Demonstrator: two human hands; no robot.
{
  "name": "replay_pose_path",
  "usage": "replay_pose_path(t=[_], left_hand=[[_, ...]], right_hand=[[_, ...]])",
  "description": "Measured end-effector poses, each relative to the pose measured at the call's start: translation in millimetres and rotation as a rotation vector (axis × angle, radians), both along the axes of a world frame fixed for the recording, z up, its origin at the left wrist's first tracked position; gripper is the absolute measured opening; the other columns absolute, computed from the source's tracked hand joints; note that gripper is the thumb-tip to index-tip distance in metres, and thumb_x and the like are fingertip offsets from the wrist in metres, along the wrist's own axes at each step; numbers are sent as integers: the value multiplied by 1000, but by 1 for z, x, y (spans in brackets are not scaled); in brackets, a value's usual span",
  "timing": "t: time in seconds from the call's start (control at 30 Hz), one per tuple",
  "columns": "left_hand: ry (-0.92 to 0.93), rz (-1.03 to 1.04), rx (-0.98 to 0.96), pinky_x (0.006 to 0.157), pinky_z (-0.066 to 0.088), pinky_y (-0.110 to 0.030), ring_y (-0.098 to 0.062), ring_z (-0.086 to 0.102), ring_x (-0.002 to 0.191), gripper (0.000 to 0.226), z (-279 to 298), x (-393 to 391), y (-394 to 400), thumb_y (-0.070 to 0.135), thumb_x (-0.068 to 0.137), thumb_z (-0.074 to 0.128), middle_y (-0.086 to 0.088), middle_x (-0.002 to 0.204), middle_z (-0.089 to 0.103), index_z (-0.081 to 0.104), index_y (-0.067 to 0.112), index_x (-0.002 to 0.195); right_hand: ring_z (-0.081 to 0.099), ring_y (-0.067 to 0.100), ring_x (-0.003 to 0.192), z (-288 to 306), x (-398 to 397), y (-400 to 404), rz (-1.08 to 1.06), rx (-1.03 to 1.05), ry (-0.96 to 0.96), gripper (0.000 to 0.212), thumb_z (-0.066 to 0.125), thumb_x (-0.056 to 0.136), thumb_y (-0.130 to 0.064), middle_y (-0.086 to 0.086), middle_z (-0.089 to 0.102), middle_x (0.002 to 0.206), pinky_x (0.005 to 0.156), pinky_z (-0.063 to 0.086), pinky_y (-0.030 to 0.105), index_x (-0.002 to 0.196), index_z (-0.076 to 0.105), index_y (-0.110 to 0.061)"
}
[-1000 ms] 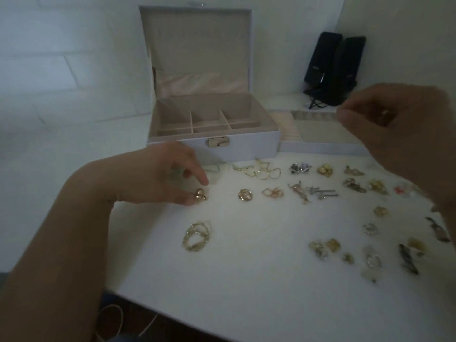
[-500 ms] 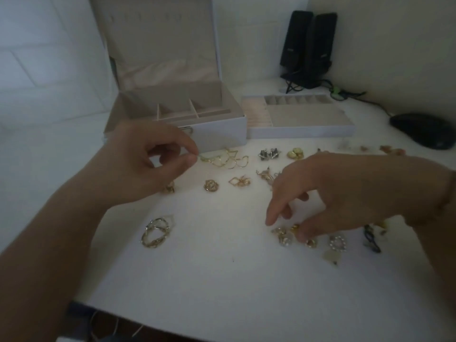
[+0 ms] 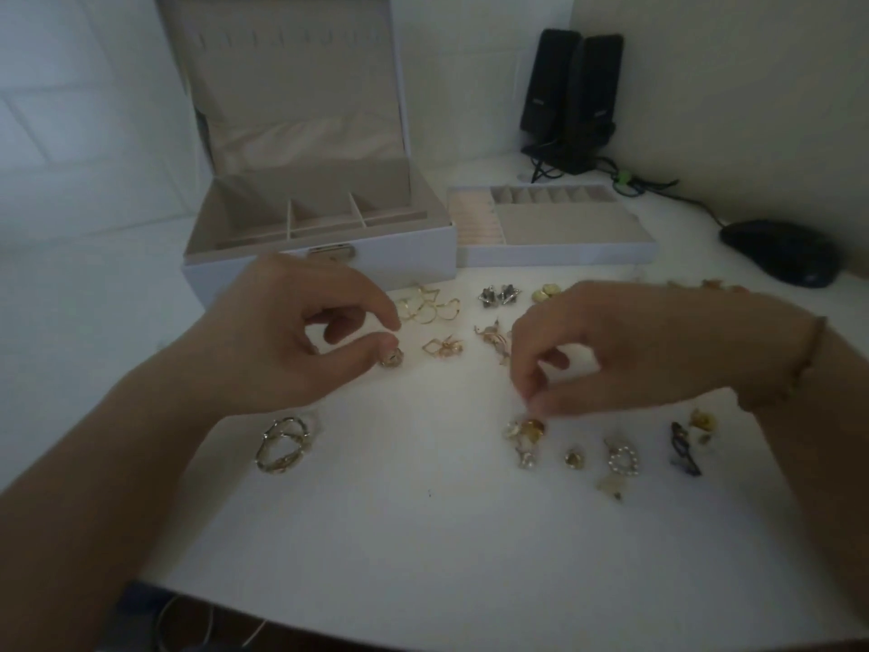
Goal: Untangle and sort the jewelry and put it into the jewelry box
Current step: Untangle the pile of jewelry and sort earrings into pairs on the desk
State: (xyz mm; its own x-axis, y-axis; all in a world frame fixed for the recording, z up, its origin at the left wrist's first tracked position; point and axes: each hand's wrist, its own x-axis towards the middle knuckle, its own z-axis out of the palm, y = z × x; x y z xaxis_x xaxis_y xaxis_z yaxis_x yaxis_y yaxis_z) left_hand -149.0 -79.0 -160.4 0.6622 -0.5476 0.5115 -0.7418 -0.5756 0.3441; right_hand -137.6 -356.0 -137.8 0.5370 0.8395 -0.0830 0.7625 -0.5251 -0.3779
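The white jewelry box (image 3: pixel 324 268) stands open at the back of the white table, its compartments bare. Its removed tray (image 3: pixel 555 254) lies to its right. Loose gold and silver earrings are spread in front of both. My left hand (image 3: pixel 291 336) is curled, thumb and forefinger pinching a small gold earring (image 3: pixel 391 357) on the table. My right hand (image 3: pixel 635 350) reaches down, its thumb and forefinger closing on a gold earring cluster (image 3: pixel 526 430). A pair of large gold hoops (image 3: pixel 282 444) lies below my left wrist.
Thin gold hoops (image 3: pixel 428 305), silver studs (image 3: pixel 497 295) and a pearl hoop (image 3: pixel 623 458) lie among several other pieces. Two black speakers (image 3: pixel 571 101) and a black mouse (image 3: pixel 780 251) sit at the back right. The table's front edge (image 3: pixel 423 614) is near me.
My left hand came down and to the right onto the small gold earring. My right hand, raised a second ago, dropped to the gold cluster and pinched in on it.
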Motion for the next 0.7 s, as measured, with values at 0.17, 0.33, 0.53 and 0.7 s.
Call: replay_pose_path(t=[0.17, 0.33, 0.53, 0.7], left_hand=[[2, -135, 263, 59, 48, -22, 0, 57, 68, 23, 4, -12, -24, 45, 86, 64, 16, 74, 57, 71, 30, 103], [8, -165, 482, 61, 45, -17, 7, 52, 75, 32, 9, -19, -60, 59, 85, 50, 23, 92, 59, 61, 43, 110], [120, -107, 369, 58, 29, -8, 16, 48, 73, 30, 3, -21, -78, 66, 78, 60, 31, 74, 48, 59, 40, 93], [197, -146, 334, 63, 39, -11, 2, 55, 76, 24, -2, -17, -68, 60, 77, 64, 21, 83, 58, 61, 40, 90]], right_hand=[[54, 9, 64, 13, 12, -28, -180, 187, -24, 5, 69, 82, -25, -18, 62, 72, 61, 39, 6, 82, 69, -30], [53, 9, 60, 13, 17, -40, -214, 153, 78, 8, 70, 80, -26, -10, 62, 69, 59, 39, 8, 86, 73, -31], [50, 18, 60, 12, 14, -38, -119, 125, 226, 11, 73, 79, -24, -2, 63, 70, 59, 39, 10, 87, 73, -32], [52, 18, 63, 5, 10, -22, -62, 60, 223, 14, 73, 78, -31, -7, 64, 73, 61, 42, 17, 90, 72, -36]])
